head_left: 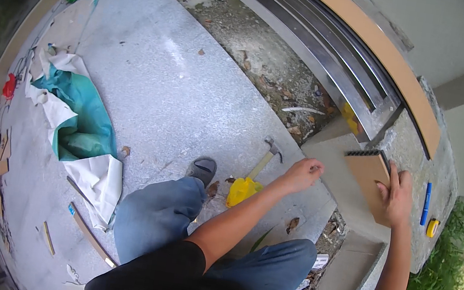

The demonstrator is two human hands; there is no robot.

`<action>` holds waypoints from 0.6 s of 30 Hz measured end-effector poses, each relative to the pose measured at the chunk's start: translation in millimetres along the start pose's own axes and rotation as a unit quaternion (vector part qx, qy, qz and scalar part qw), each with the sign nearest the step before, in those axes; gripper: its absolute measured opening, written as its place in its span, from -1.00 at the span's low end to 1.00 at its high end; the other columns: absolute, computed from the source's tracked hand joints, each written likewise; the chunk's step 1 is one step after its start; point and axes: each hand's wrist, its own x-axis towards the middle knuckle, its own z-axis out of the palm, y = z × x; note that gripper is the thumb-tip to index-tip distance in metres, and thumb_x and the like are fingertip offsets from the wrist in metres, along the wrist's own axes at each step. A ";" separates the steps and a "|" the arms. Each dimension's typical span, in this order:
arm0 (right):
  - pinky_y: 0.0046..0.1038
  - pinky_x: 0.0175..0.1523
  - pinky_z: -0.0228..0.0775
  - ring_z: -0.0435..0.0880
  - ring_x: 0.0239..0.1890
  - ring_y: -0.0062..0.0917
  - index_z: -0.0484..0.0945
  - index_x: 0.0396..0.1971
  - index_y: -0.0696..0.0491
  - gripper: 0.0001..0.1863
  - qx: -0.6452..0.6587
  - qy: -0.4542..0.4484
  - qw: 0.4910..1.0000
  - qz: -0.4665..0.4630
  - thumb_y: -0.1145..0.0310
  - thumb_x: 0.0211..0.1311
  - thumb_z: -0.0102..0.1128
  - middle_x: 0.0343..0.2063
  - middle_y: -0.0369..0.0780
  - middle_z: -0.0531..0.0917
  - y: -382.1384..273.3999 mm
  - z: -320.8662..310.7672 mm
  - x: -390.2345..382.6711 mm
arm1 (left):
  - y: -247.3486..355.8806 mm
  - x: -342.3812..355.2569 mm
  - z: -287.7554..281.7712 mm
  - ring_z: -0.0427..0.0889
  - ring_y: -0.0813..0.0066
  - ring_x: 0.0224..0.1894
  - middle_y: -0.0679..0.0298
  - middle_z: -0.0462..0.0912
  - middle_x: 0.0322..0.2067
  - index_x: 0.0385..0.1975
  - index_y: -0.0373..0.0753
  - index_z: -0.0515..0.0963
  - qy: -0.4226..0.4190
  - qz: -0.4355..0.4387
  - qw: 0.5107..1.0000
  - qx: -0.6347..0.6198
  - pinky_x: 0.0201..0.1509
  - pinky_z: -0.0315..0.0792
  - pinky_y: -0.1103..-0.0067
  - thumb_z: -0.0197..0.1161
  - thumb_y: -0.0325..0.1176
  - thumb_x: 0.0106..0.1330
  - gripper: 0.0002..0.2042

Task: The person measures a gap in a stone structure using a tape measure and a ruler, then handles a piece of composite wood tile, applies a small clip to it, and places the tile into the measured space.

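My right hand (pixel 397 197) grips a short tan hollow-core board (pixel 367 180) by its edge, thumb on the near face and fingers behind. The board stands tilted on a concrete ledge, its dark ribbed end showing at the top. To its left, my left hand (pixel 302 175) is held in the air with the fingers curled together; whatever is in them is too small to make out. Below that hand a claw hammer (pixel 265 161) lies on the paving beside a yellow plastic bag (pixel 243 191). A blue marker (pixel 426 204) and a yellow tape measure (pixel 432 228) rest right of the board.
Metal rails (pixel 329 57) and a long tan board (pixel 379 44) run along the upper right. A crumpled white and teal sheet (pixel 89 115) covers part of the left paving. Wooden strips (pixel 91 235) lie at lower left. Green plants (pixel 441 272) grow beyond the ledge.
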 end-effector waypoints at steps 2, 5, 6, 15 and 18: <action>-0.20 0.01 0.39 0.46 -0.16 -0.13 0.36 0.40 0.09 -0.23 -0.030 0.027 0.999 -0.027 0.26 0.19 0.41 -0.23 -0.05 0.44 10.2 5.4 -9.0 | -3.3 2.6 12.0 0.68 0.50 -0.36 0.22 0.67 -0.22 0.03 -0.34 0.57 -0.007 0.029 1.000 -0.004 -0.28 0.58 0.48 0.20 -0.23 0.49 -0.70; -0.18 0.04 0.38 0.46 -0.15 -0.13 0.34 0.41 0.12 -0.21 -0.026 0.055 0.998 -0.034 0.27 0.18 0.43 -0.21 -0.04 0.44 16.3 9.8 -21.9 | 6.2 5.2 27.7 0.69 0.45 -0.44 0.20 0.67 -0.28 0.00 -0.33 0.55 -0.010 0.067 0.998 0.009 -0.33 0.57 0.44 0.17 -0.28 0.48 -0.73; -0.18 0.04 0.38 0.46 -0.15 -0.13 0.34 0.41 0.12 -0.21 -0.020 0.066 0.996 -0.051 0.27 0.18 0.43 -0.21 -0.04 0.44 12.8 13.7 -17.5 | 2.5 5.5 24.9 0.71 0.42 -0.48 0.17 0.70 -0.31 -0.01 -0.32 0.55 0.007 0.087 0.996 0.001 -0.38 0.56 0.41 0.17 -0.28 0.46 -0.74; -0.19 0.04 0.39 0.47 -0.14 -0.13 0.39 0.38 0.11 -0.23 -0.021 0.068 0.997 -0.041 0.20 0.18 0.44 -0.21 -0.06 0.46 10.2 16.2 -20.7 | 27.3 5.4 20.8 0.70 0.46 -0.48 0.20 0.67 -0.32 -0.01 -0.31 0.55 0.006 0.078 0.997 -0.028 -0.41 0.54 0.44 0.15 -0.31 0.47 -0.76; -0.17 0.03 0.39 0.47 -0.15 -0.13 0.40 0.37 0.12 -0.24 -0.061 0.092 0.994 -0.022 0.18 0.18 0.43 -0.24 -0.06 0.48 15.7 10.6 -42.8 | 41.5 6.6 40.1 0.66 0.54 -0.44 0.25 0.63 -0.25 0.07 -0.26 0.54 -0.036 0.045 0.998 -0.037 -0.40 0.52 0.53 0.11 -0.32 0.52 -0.75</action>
